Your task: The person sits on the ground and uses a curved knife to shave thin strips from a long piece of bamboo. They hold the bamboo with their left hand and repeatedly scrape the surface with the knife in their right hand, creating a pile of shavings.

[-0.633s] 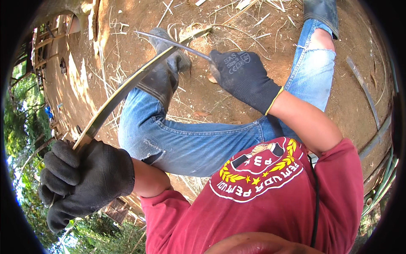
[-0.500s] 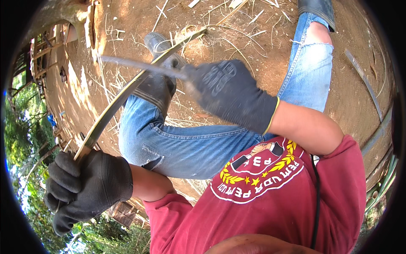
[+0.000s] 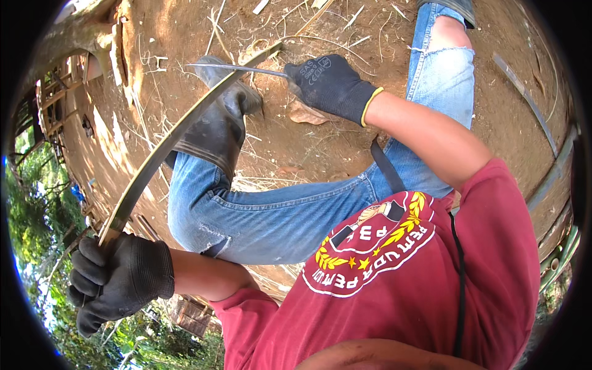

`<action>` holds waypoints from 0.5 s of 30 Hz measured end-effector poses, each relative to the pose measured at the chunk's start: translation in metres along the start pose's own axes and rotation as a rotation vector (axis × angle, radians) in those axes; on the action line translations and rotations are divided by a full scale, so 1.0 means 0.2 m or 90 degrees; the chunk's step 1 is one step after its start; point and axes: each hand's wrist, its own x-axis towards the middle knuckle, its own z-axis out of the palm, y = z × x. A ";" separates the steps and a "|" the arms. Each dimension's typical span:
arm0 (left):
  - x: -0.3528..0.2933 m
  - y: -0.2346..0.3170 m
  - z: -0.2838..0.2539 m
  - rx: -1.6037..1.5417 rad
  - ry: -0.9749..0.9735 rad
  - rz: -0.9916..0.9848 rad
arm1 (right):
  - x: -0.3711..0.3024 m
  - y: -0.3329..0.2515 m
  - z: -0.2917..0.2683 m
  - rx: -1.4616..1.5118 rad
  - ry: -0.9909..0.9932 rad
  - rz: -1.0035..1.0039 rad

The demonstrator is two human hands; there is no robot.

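My left hand (image 3: 126, 271), in a black glove, is wrapped round the near end of a long, narrow bamboo strip (image 3: 148, 166). The strip curves away from it, forward and to the right, passing over my black rubber boot (image 3: 209, 139). In my right hand (image 3: 330, 83), gloved in black with a yellow cuff edge, is a knife (image 3: 237, 68). Its thin blade points left and crosses the strip near the far end. Whether the edge bites into the bamboo cannot be made out.
Thin shavings (image 3: 265, 52) lie scattered on the bare soil, with a dry brown leaf (image 3: 306, 113) below my right hand. A flat grey strip (image 3: 524, 98) lies at the right, and green bamboo stems (image 3: 558, 265) are near the right rim. A log (image 3: 86, 37) is at far left.
My right hand and the knife have moved away from my body and rightward, from the strip's middle toward its far end. My left hand keeps its grip, shifting slightly.
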 end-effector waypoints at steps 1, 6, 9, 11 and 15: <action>0.00 -0.01 -0.01 0.007 -0.006 -0.002 | 0.01 0.03 0.00 0.019 -0.041 0.020; 0.03 -0.03 -0.04 0.036 0.014 0.022 | 0.05 0.15 0.05 -0.030 -0.089 0.037; 0.04 -0.04 -0.02 -0.013 0.022 0.002 | 0.08 0.23 0.07 -0.059 -0.166 0.059; 0.04 -0.03 0.02 -0.001 0.070 -0.001 | 0.09 0.26 0.11 -0.062 -0.148 0.066; 0.04 -0.06 0.04 0.121 0.057 0.033 | 0.09 0.40 0.18 -0.105 -0.199 0.137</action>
